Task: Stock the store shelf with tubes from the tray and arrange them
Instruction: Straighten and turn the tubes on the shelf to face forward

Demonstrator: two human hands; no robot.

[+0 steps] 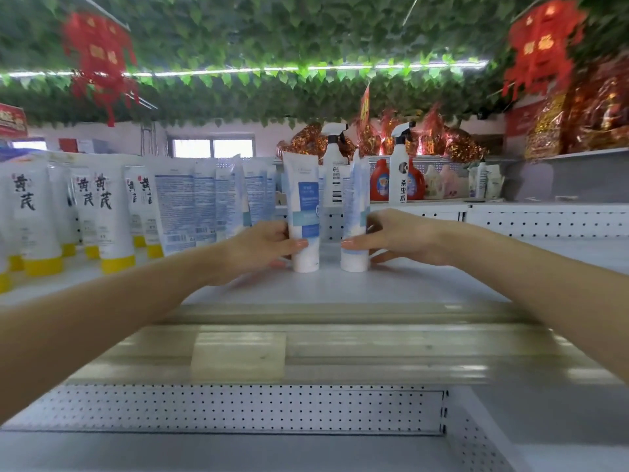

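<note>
Two white tubes with blue labels stand cap-down on the white shelf [340,284]. My left hand [262,245] grips the left tube [303,212] near its base, thumb across the front. My right hand [405,238] holds the right tube [356,216] low down, thumb on its front; this tube is turned edge-on. A row of like white-and-blue tubes [200,202] stands behind and to the left. The tray is out of view.
White tubes with yellow caps [109,216] stand at the far left of the shelf. Two spray bottles [400,165] and detergent bottles sit on a shelf behind. The shelf's price rail [306,352] runs across the front, with a lower shelf below.
</note>
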